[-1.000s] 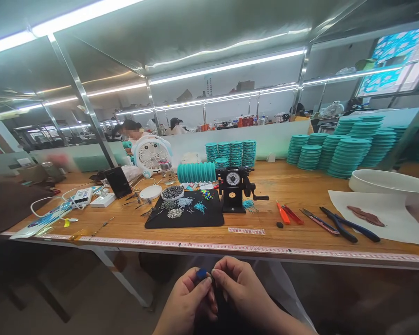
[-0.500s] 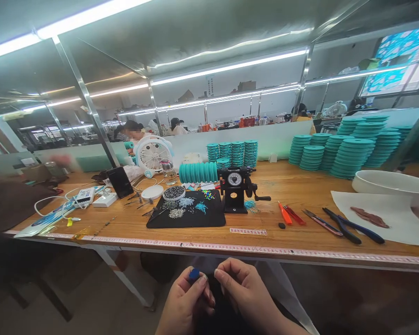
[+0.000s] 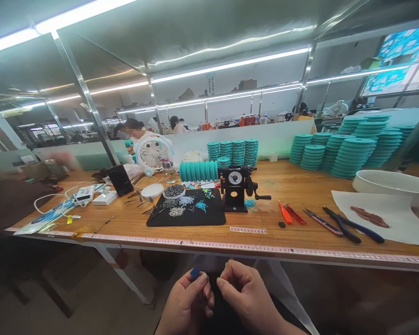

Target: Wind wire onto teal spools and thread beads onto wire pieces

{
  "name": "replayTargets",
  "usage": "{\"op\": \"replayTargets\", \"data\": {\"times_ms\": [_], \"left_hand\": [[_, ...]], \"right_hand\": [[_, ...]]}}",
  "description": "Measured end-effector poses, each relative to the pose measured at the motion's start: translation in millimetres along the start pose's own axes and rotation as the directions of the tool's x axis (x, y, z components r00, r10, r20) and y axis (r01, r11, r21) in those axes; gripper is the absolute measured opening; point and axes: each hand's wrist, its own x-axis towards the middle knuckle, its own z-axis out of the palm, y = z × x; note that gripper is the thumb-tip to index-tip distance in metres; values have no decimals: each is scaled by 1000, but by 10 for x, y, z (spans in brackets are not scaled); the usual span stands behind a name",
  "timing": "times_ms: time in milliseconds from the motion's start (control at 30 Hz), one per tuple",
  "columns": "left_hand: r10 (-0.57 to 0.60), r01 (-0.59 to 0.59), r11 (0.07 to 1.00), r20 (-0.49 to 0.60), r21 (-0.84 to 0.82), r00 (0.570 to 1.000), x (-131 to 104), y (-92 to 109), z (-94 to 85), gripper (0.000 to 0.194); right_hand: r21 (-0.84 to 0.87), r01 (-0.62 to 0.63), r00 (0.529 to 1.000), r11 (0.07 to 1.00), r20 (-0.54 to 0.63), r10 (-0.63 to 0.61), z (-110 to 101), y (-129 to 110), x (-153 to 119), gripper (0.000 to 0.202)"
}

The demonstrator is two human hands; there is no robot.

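Below the table's front edge, my left hand (image 3: pixel 185 301) is closed in a pinch, thumb against the index finger. A small blue patch (image 3: pixel 194 273), perhaps tape or a wrap, sits at that index fingertip. Beside it on the right, my right hand (image 3: pixel 248 294) is also pinched, thumb to forefinger, a short gap from the left. Anything between the fingertips of either hand is too fine to make out. On the table beyond lie a black mat (image 3: pixel 212 215) with small piles of beads and fittings, and a black hand-crank winder (image 3: pixel 234 202) carrying teal spools (image 3: pixel 198 172).
A measuring tape (image 3: pixel 202 244) runs along the table's front edge. To the right lie orange-red tools (image 3: pixel 285 213), pliers (image 3: pixel 342 225) and a white sheet (image 3: pixel 345 204) beside a white basin (image 3: pixel 391 180). Teal spool stacks (image 3: pixel 354 156) stand behind. A fan (image 3: pixel 154 153) and phone (image 3: pixel 120 180) are left.
My right hand has shifted slightly right and down, its fingers a little more curled. My left hand stays pinched almost in place. Objects on the table are unchanged.
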Motion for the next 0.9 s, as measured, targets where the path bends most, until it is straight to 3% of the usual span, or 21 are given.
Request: {"op": "replayTargets", "data": {"times_ms": [900], "left_hand": [[-52,52,999,-1,-16,999,12,-8,37,32]], "right_hand": [[5,-39,999,999,-15,39,29,-2,25,20]]}}
